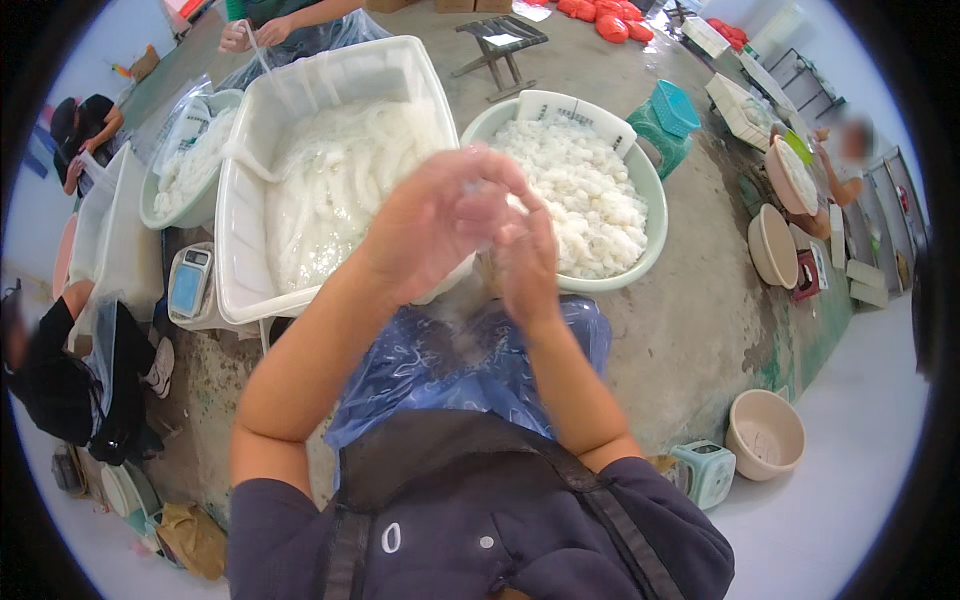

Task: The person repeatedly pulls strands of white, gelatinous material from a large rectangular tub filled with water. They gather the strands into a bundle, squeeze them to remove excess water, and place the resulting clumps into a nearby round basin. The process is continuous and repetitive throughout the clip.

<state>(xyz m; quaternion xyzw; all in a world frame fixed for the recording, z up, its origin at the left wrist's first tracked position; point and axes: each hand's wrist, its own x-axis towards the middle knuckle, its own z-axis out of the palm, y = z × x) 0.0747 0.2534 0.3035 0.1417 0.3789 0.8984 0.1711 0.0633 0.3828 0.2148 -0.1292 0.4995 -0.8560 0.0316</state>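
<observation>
My left hand (442, 217) and my right hand (529, 259) meet in front of me, between two containers, both blurred by motion. A pale, translucent strand or film seems to lie at the fingers; whether either hand grips it is unclear. On the left stands a large white plastic tub (229, 217) holding long, wet, whitish strands (330, 187). To the right, a pale green round basin (660, 225) holds a heap of small white, fluffy-looking pieces (589, 199), with a white board-like piece (577, 116) bearing writing at its back. A blue plastic apron (427, 382) covers my lap.
A digital scale (189, 289) sits left of the tub, a second green basin (154, 214) behind it. Co-workers sit at the left, far side and right. A folding stool (499, 37), teal baskets (675, 109) and beige basins (772, 244) stand around on the floor.
</observation>
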